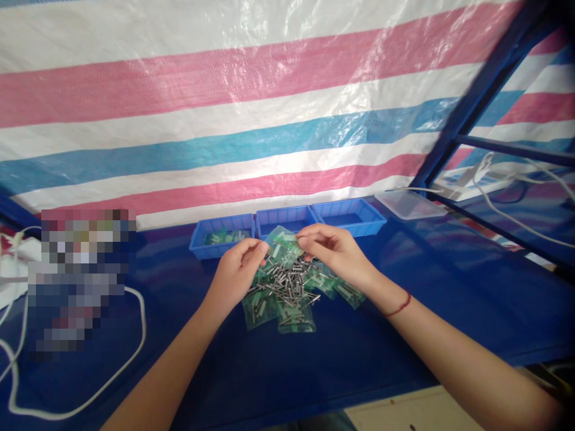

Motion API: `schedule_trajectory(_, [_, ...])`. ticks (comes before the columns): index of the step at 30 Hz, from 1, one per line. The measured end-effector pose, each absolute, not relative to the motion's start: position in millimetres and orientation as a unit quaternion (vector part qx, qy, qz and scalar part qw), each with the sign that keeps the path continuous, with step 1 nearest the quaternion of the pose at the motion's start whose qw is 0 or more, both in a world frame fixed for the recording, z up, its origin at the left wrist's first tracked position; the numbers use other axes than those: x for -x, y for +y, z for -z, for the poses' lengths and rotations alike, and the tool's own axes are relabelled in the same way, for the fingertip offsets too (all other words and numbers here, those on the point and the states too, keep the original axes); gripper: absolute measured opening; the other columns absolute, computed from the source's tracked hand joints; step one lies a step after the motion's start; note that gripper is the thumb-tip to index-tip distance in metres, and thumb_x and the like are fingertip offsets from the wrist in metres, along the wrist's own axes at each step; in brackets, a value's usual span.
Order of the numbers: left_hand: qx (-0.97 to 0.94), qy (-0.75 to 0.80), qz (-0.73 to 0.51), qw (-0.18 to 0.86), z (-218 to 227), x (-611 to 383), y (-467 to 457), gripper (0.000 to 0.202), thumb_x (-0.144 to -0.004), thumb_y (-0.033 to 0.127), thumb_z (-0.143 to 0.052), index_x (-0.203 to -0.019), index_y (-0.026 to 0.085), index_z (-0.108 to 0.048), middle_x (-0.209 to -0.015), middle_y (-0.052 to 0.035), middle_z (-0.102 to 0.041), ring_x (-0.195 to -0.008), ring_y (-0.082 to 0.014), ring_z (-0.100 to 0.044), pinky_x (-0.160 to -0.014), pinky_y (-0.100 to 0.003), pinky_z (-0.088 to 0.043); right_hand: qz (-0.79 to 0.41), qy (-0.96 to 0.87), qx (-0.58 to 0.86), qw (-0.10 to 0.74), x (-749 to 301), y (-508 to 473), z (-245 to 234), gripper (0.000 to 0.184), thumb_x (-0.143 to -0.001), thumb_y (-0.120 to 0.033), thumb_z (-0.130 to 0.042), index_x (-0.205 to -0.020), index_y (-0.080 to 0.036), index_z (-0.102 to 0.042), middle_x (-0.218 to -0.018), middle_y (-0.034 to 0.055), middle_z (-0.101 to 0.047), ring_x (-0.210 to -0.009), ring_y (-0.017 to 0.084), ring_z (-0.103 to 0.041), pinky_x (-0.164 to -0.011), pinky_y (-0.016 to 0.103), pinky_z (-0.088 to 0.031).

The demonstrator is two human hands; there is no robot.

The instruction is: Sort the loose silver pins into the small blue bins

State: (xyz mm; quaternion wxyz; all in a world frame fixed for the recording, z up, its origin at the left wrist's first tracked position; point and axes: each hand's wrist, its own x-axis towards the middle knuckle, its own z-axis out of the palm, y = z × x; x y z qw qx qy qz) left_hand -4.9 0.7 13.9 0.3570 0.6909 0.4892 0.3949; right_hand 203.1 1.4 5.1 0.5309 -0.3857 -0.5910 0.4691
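A small clear green plastic bag [283, 246] is stretched between my two hands, with pale pieces showing inside. My left hand [238, 263] pinches its left edge between thumb and fingers. At its right corner my right hand [335, 248] grips it the same way. Below the bag lies a heap of short metal pins [290, 284] on the blue table. Around the heap rest several more green bags, among them a front bag [296, 317], a left bag [260, 308] and a right bag [350, 293], with similar pieces in them.
Behind my hands stand three blue trays: the left tray [194, 246] holds green bags, beside a middle tray [287, 214] and a right tray [380, 222]. A clear plastic lid [411, 205] lies at right. A white cable [141, 323] loops at left near a blurred-out area.
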Motion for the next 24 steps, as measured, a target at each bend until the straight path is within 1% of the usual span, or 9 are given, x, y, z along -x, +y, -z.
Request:
schedule_trajectory(3, [-0.686, 0.485, -0.407, 0.359, -11.3, 4.8, 0.6, 0.023, -0.084, 0.04, -0.057, -0.091, 0.018, -0.059, -0.08, -0.0016, -0.065, -0.071, -0.0153, -0.063, -0.07, -0.027, -0.05, -0.468, -0.595, 0.38, 0.532, -201.5, 2.9, -0.5, 0.02, -0.073, -0.034, -0.072, -0.086, -0.02, -0.064, -0.073, -0.0001, -0.069, -0.058, 0.011, -0.06, -0.059, 0.028, -0.052])
schedule_trajectory(7, [-0.674, 0.483, -0.41, 0.38, -7.8, 4.7, 1.4, 0.035, -0.083, 0.034, -0.059, -0.114, 0.019, -0.055, -0.091, -0.0041, -0.068, -0.072, -0.0154, -0.065, -0.072, -0.029, -0.052, -0.476, -0.597, 0.371, 0.529, -201.1, 3.8, 3.5, 0.023, -0.075, -0.03, -0.07, -0.093, -0.02, -0.06, -0.073, 0.0001, -0.07, -0.061, 0.011, -0.062, -0.061, 0.028, -0.051])
schedule_trajectory(9, [-0.68, 0.486, -0.399, 0.378, -6.3, 4.4, 1.8, 0.034, -0.083, 0.034, -0.059, -0.113, 0.018, -0.059, -0.094, -0.0058, -0.069, -0.077, -0.0172, -0.066, -0.075, -0.031, -0.052, -0.477, -0.602, 0.37, 0.523, -201.3, 3.4, 3.4, 0.025, -0.076, -0.029, -0.069, -0.097, -0.02, -0.058, -0.074, 0.0005, -0.07, -0.061, 0.012, -0.063, -0.06, 0.027, -0.05])
schedule_trajectory(12, [-0.688, 0.488, -0.403, 0.355, -5.6, 5.2, 3.6, 0.025, -0.082, 0.033, -0.059, -0.1, 0.017, -0.065, -0.097, -0.0074, -0.071, -0.086, -0.0203, -0.066, -0.079, -0.033, -0.051, -0.477, -0.61, 0.372, 0.512, -202.1, 2.2, 1.9, 0.031, -0.079, -0.03, -0.066, -0.105, -0.02, -0.054, -0.073, 0.0006, -0.068, -0.064, 0.013, -0.065, -0.058, 0.026, -0.049])
schedule_trajectory(16, [-0.672, 0.491, -0.475, 0.286, -9.9, 17.1, 13.0, 0.022, -0.081, 0.033, -0.061, -0.096, 0.017, -0.065, -0.095, -0.0064, -0.071, -0.089, -0.0202, -0.066, -0.08, -0.031, -0.05, -0.474, -0.612, 0.363, 0.518, -203.8, 1.3, 0.2, 0.034, -0.083, -0.031, -0.061, -0.111, -0.02, -0.047, -0.079, 0.0015, -0.066, -0.067, 0.014, -0.065, -0.058, 0.026, -0.048])
schedule_trajectory(18, [-0.637, 0.502, -0.531, 0.247, -14.0, 30.2, 21.1, 0.026, -0.081, 0.035, -0.062, -0.1, 0.017, -0.063, -0.093, -0.006, -0.071, -0.085, -0.0189, -0.067, -0.078, -0.029, -0.049, -0.465, -0.613, 0.363, 0.526, -204.6, 1.4, -0.2, 0.034, -0.082, -0.03, -0.061, -0.111, -0.02, -0.046, -0.081, 0.0014, -0.065, -0.066, 0.013, -0.063, -0.059, 0.027, -0.048])
schedule_trajectory(20, [-0.606, 0.524, -0.569, 0.186, -17.2, 46.5, 30.2, 0.035, -0.08, 0.034, -0.064, -0.11, 0.019, -0.058, -0.086, -0.0036, -0.07, -0.076, -0.0165, -0.066, -0.07, -0.025, -0.048, -0.457, -0.613, 0.367, 0.53, -204.9, 1.5, -0.5, 0.033, -0.082, -0.03, -0.061, -0.11, -0.02, -0.046, -0.08, 0.0007, -0.063, -0.063, 0.012, -0.062, -0.058, 0.026, -0.047])
schedule_trajectory(22, [-0.593, 0.55, -0.575, 0.123, -18.1, 62.8, 38.9, 0.04, -0.08, 0.032, -0.063, -0.116, 0.02, -0.053, -0.082, -0.0016, -0.069, -0.075, -0.016, -0.065, -0.067, -0.024, -0.047, -0.453, -0.612, 0.371, 0.531, -204.9, 1.3, -0.5, 0.033, -0.082, -0.029, -0.061, -0.11, -0.02, -0.047, -0.079, 0.0, -0.062, -0.061, 0.011, -0.06, -0.058, 0.027, -0.046])
schedule_trajectory(24, [-0.595, 0.575, -0.559, 0.058, -16.7, 75.6, 45.9, 0.034, -0.081, 0.031, -0.06, -0.113, 0.02, -0.055, -0.083, -0.0018, -0.069, -0.077, -0.0166, -0.065, -0.07, -0.025, -0.047, -0.453, -0.613, 0.375, 0.528, -204.6, 0.9, -0.1, 0.033, -0.081, -0.029, -0.061, -0.11, -0.02, -0.047, -0.079, -0.0003, -0.061, -0.06, 0.011, -0.06, -0.058, 0.027, -0.045])
